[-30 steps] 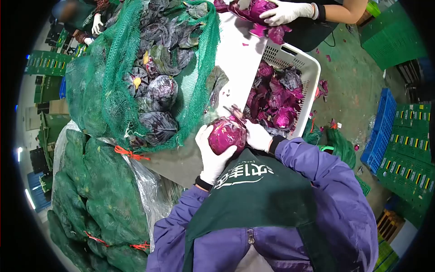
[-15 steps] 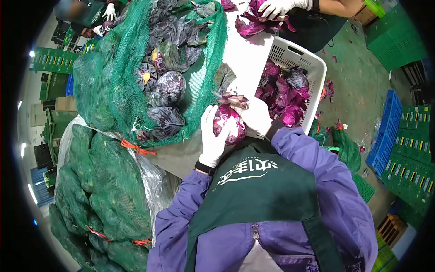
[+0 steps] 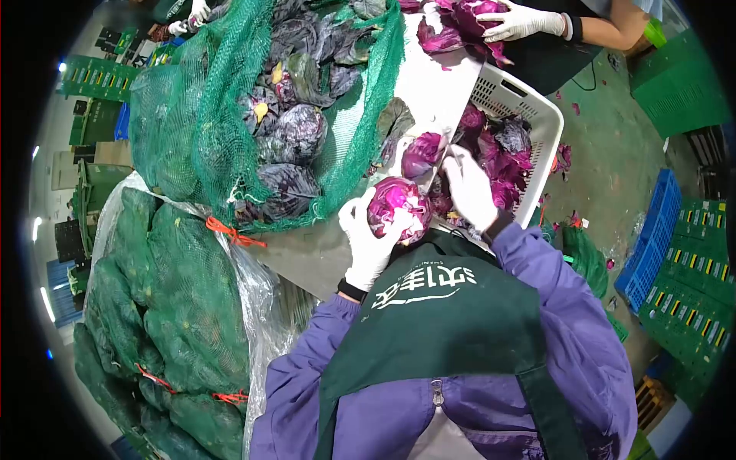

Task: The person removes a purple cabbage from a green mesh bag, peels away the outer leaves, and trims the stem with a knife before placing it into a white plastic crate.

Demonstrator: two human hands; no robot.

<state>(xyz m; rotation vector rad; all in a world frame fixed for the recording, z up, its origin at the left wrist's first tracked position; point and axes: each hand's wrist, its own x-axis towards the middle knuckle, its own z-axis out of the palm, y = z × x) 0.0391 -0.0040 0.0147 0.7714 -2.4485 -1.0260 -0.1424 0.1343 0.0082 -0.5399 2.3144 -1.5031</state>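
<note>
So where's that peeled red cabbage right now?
Head view, centre: the red cabbage is gripped in the left hand, between the green net sack and the white basket.

A pale grey-white flat table (image 3: 433, 88) runs from near to far. On its left side lies an open green mesh net sack (image 3: 230, 100), filled with dark purple cabbage heads (image 3: 295, 134). Just right of the sack rests a loose dull green-purple leaf (image 3: 392, 123). At the far end lies a heap of bright purple torn leaves (image 3: 460, 23), with a small purple scrap (image 3: 447, 67) near it.
</note>
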